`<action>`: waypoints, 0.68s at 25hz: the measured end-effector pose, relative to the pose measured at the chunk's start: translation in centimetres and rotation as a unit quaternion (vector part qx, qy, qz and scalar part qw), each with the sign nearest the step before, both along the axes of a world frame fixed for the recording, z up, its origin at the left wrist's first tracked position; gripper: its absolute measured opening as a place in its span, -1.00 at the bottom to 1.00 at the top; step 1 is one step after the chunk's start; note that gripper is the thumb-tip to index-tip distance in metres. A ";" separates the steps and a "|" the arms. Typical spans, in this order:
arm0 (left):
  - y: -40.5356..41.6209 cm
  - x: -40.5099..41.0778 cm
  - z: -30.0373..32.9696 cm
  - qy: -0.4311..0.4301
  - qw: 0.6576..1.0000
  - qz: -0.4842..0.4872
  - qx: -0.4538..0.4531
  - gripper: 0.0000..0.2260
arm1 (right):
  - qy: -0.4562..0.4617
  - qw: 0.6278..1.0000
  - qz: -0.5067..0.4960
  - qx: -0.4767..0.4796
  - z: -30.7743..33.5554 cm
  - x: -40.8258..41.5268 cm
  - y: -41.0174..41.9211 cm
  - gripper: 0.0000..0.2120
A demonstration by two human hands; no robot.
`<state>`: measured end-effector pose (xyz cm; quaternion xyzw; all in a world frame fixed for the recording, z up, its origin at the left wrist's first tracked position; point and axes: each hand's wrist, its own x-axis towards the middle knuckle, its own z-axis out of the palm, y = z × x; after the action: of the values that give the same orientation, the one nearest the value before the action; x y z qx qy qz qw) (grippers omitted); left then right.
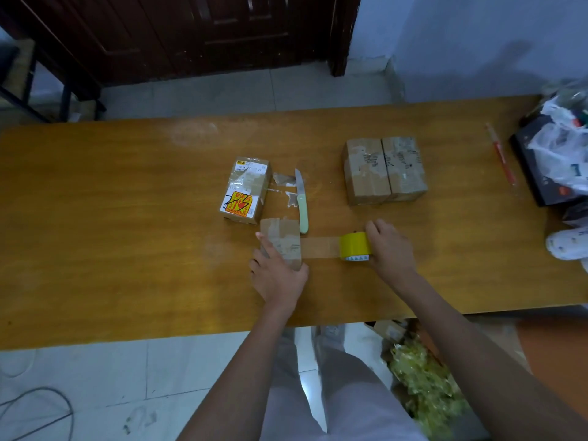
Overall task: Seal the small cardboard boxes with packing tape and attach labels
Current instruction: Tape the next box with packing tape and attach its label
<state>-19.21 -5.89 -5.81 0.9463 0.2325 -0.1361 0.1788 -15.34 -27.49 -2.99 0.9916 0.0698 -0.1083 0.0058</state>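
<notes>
Here, a small cardboard box (281, 241), a matt brown block already crossed by glossy strips, was pressed down by the left hand (276, 275) near the middle of the tabletop's near edge, with the fingers laid over its top and near side. A band of clear tape (319, 247) was stretched taut from the box's right side to a yellow tape roll (354, 246), which was gripped by the right hand (389, 246), the fingers curled round the roll. A knife (301, 202) with a pale green handle and a pointed steel blade was laid just behind the box. Beside the knife, to its left, a labelled box (246, 189) carried a red and yellow sticker. Two taped boxes (385, 170) were set touching side by side toward the far right of the smooth wooden tabletop (127, 218)
</notes>
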 end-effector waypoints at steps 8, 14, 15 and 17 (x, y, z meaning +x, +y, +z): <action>-1.8 -1.2 0.0 -0.005 0.998 0.029 0.057 0.02 | -0.009 0.998 -0.029 0.064 -0.7 -0.4 -0.8 -0.68; -1.7 -1.6 -0.1 0.044 0.996 -0.009 0.081 -0.04 | -0.006 0.986 -0.070 0.154 -1.1 -0.6 -1.4 -0.60; -1.5 -1.5 0.3 0.042 0.997 0.002 0.067 -0.04 | -0.011 0.985 -0.064 0.160 -0.8 -0.7 -1.3 -0.60; -0.9 -1.3 1.6 0.018 0.999 0.033 0.033 -0.05 | -0.037 0.983 -0.038 0.178 0.6 -0.5 -0.9 -0.62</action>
<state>-20.53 -6.80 -4.23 0.9409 0.2712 -0.1397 0.1471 -15.83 -28.36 -2.43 0.9822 0.0500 -0.0576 -0.1719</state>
